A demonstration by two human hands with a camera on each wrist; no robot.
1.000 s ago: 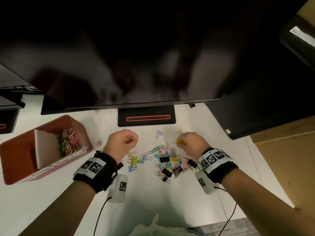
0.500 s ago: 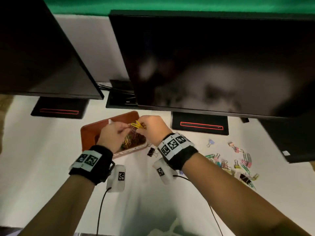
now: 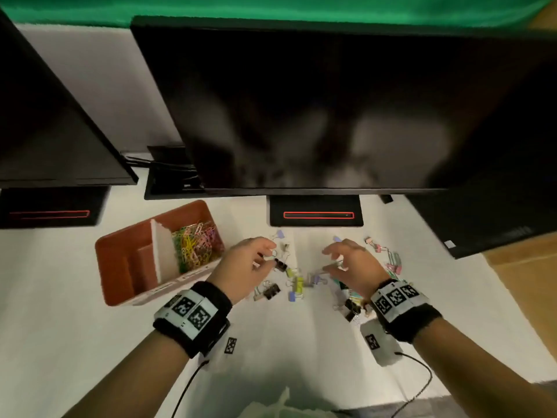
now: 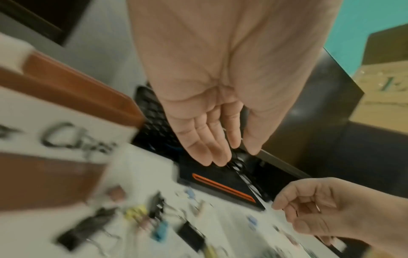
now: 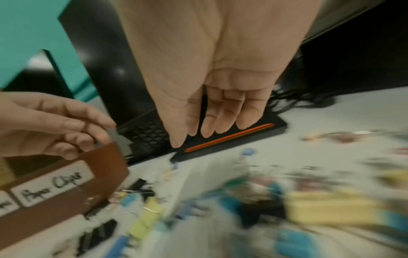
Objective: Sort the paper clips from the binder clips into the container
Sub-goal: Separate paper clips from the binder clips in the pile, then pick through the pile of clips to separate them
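Note:
A brown container [image 3: 120, 240] stands left on the white desk, with a heap of coloured paper clips [image 3: 194, 247] in its right compartment; a label [image 5: 53, 186] reads "Paper Clips". Mixed binder clips and paper clips [image 3: 298, 283] lie scattered under the middle monitor. My left hand [image 3: 265, 257] hovers over the pile's left edge, just above a black binder clip [image 3: 281, 264], its fingers relaxed and empty [image 4: 229, 153]. Over the pile's middle hangs my right hand [image 3: 330, 260], fingers spread and loosely bent, holding nothing [image 5: 192, 137].
Two dark monitors hang over the desk; their black stand bases [image 3: 316, 214] [image 3: 49, 211] sit just behind the clips and the container. A cable [image 3: 422, 384] trails from my right wrist. A brown cardboard surface [image 3: 527, 285] lies at the right; crumpled white plastic [image 3: 280, 408] shows at the front edge.
Half a second ago both hands were at the container, the right one pinching yellow paper clips. Now both have swung right to the pile and are empty.

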